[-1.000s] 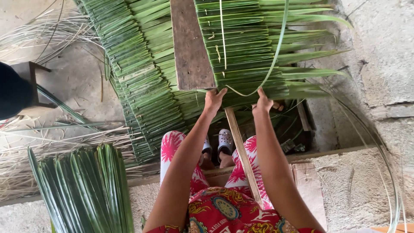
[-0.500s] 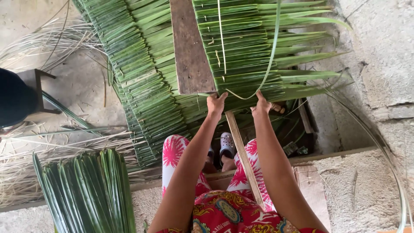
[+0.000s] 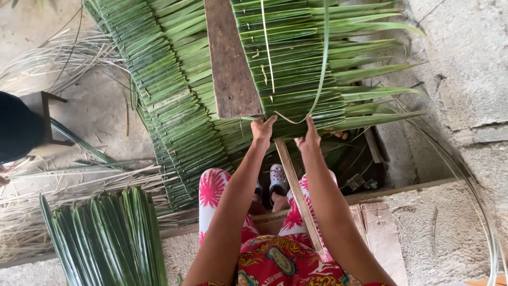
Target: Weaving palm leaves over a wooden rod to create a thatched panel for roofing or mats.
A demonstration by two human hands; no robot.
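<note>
Green palm leaves [image 3: 296, 79], flat and ribbed, lie folded in neat overlapping rows like shingles. Both hands sit close together at the near edge: left hand [image 3: 263, 130] and right hand [image 3: 309, 139] each pinch a thin leaf strip [image 3: 317, 79] that loops between them. A pale stick [image 3: 296, 193] runs underneath, a rough plank [image 3: 230, 58] lies on top, and a loose leaf bundle [image 3: 108, 238] sits on the floor.

left hand [image 3: 263, 128] lower on leaf edge | thin green strip [image 3: 321, 63] swung leftward, straighter
</note>
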